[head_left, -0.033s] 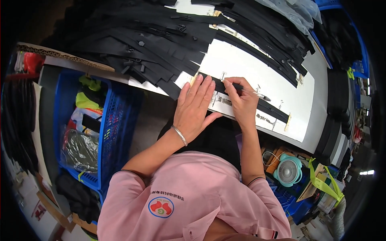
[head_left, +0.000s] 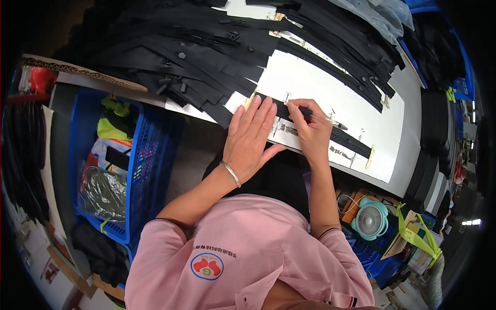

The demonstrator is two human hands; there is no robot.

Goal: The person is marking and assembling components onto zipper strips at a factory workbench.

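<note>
A narrow black fabric strip [head_left: 351, 141] lies along the near edge of a white sheet [head_left: 310, 75] with dark marks on it. My left hand [head_left: 250, 135] rests flat across the strip's left end, fingers stretched out and holding nothing. Close beside it, my right hand [head_left: 313, 132] pinches a slim pen [head_left: 338, 124] with a clear barrel. Its thumb and fingertips are over the strip, and the writing end cannot be made out. Small yellowish pieces [head_left: 370, 157] sit on the sheet at the strip's right end.
Many black strips [head_left: 181, 57] are heaped on the table's left and far side. A blue basket [head_left: 132, 170] with bagged items stands at left below the tabletop. At lower right is a small turquoise fan [head_left: 371, 219]. Clear plastic sheeting [head_left: 377, 15] lies at the far right.
</note>
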